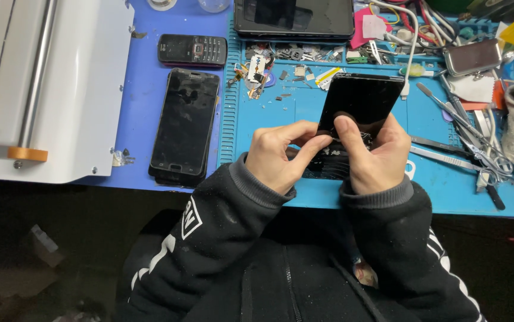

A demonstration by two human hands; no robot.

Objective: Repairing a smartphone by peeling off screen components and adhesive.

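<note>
Both my hands hold a black smartphone [361,98] with a cracked lower end, tilted up over the blue work mat [305,107]. My left hand [278,155] grips its lower left corner, thumb and fingers pinching the broken glass. At the lower right, my right hand [376,158] clasps the phone with its thumb pressed on the screen. The phone's bottom edge is hidden between my fingers.
A second black smartphone [184,125] lies left of the mat, with a small keypad phone [192,49] above it. A white machine [42,83] stands at far left. Tweezers, blades and small parts [465,137] crowd the mat's right side; a dark tablet [294,16] sits at the top.
</note>
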